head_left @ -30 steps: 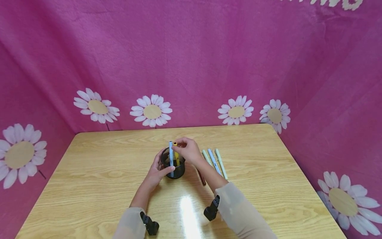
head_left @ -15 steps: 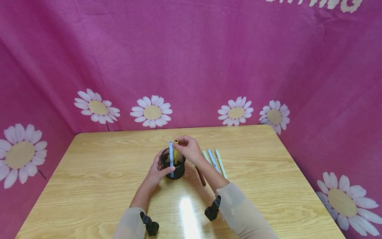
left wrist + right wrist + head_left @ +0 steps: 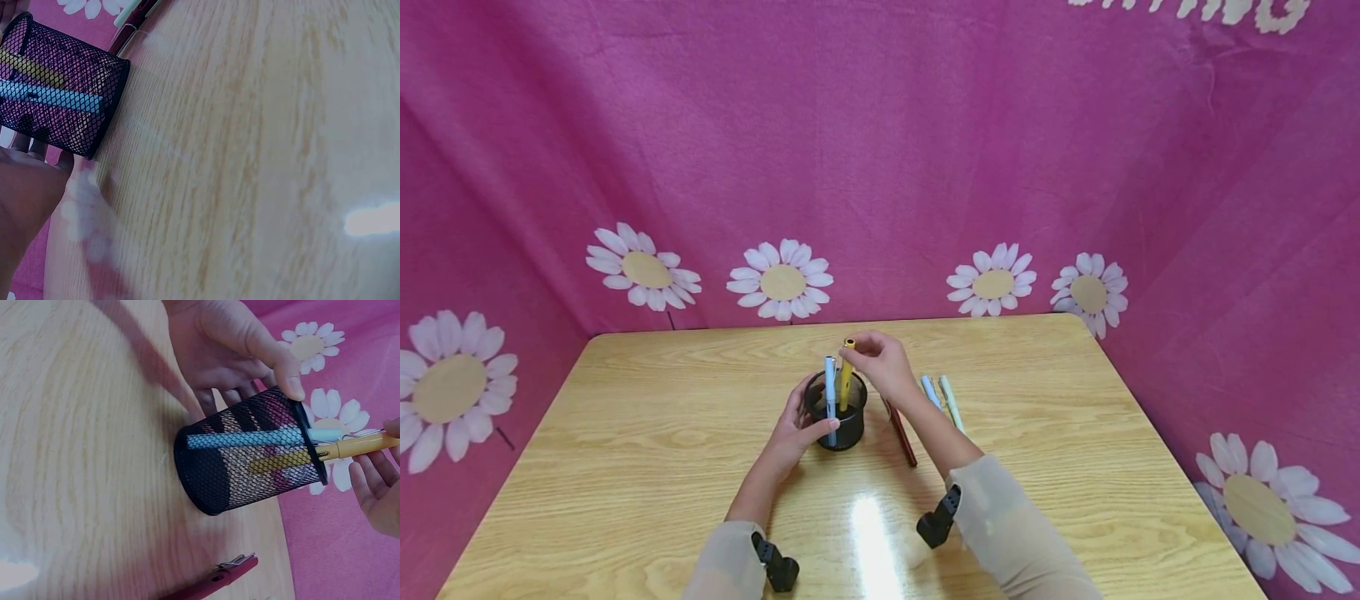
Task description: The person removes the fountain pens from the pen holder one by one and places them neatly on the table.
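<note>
My left hand point(image 3: 788, 437) grips a black mesh pen cup point(image 3: 844, 435) near the middle of the table, the thumb at its rim and the other fingers round its far side. Inside the cup a light blue pen point(image 3: 831, 396) leans upright. With thumb and fingertips, my right hand point(image 3: 883, 367) pinches the top end of a yellow pen point(image 3: 847, 383). Its lower end is within the cup, seen through the mesh in the right wrist view, raised off the cup's bottom. In the left wrist view the mesh cup point(image 3: 69, 81) shows both pens; the right hand is mostly out of that view.
A dark red pen point(image 3: 902, 437) lies on the wooden table point(image 3: 662, 467) just right of the cup. Further right, partly behind the right forearm, lie a blue pen point(image 3: 929, 390) and a pale green pen point(image 3: 952, 402). A pink flowered cloth point(image 3: 880, 167) hangs behind the table.
My right hand has moved up and slightly right, drawing the yellow pen higher in the cup. The left hand, the cup and the light blue pen stay in place.
</note>
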Motion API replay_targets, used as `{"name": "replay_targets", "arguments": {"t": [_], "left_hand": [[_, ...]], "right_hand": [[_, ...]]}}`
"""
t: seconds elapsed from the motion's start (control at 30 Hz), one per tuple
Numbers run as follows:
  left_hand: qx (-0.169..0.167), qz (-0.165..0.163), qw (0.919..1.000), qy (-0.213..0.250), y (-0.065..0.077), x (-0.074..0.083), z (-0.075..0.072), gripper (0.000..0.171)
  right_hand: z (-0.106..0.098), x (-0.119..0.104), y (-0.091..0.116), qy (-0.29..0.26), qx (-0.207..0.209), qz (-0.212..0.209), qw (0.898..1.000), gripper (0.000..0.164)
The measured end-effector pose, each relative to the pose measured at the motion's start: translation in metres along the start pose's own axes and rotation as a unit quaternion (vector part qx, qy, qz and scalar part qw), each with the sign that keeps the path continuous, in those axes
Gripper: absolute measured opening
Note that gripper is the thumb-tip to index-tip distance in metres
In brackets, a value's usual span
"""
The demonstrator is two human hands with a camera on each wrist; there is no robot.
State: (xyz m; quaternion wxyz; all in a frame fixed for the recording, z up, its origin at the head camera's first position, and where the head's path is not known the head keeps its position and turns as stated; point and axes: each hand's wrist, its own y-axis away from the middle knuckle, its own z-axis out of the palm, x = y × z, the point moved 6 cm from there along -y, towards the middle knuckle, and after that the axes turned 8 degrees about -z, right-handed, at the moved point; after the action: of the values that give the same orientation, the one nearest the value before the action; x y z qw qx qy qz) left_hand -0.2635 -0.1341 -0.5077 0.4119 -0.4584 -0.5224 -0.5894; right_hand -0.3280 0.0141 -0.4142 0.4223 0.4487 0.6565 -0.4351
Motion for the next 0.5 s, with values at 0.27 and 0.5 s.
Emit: {"name": "replay_targets", "arguments": {"t": [0.27, 0.5], "left_hand": [[-0.007, -0.008, 0.9999, 0.010, 0.012, 0.017, 0.004, 0.081], [-0.002, -0.008, 1.0000, 0.001, 0.008, 0.009, 0.003, 0.082]], "right_hand": [[-0.005, -0.014, -0.001, -0.030, 0.013, -0.013, 0.999, 0.025], [-0.009, -0.023, -0.002, -0.060, 0.025, -0.022, 0.998, 0.023]]}}
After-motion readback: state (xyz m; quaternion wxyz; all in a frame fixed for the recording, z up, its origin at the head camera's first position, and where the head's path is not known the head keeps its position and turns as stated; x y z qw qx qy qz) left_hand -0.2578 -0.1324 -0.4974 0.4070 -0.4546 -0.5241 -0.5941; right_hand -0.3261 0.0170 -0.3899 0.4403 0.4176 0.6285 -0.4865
